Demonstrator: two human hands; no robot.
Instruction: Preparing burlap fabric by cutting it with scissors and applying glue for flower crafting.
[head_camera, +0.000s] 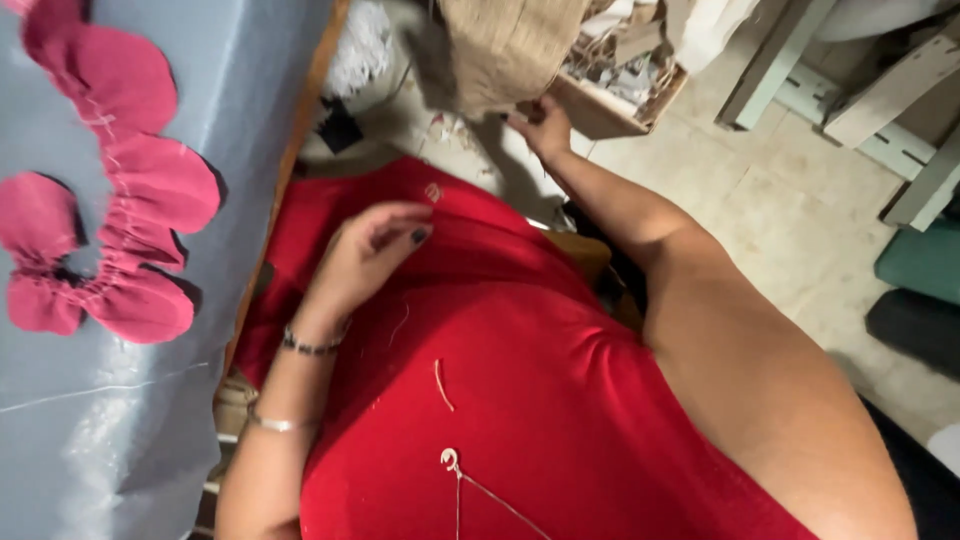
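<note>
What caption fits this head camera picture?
Right hand reaches to burlap; left hand rests over red cloth.

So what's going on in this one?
A person in a red garment sits beside a table covered in grey cloth, seen from their own head camera. Their right hand reaches down to a piece of burlap-like tan fabric near a wooden box of scraps on the floor. The left hand rests against their lap, fingers loosely curled, holding nothing visible. A gathered strip of pink fabric petals lies on the table.
</note>
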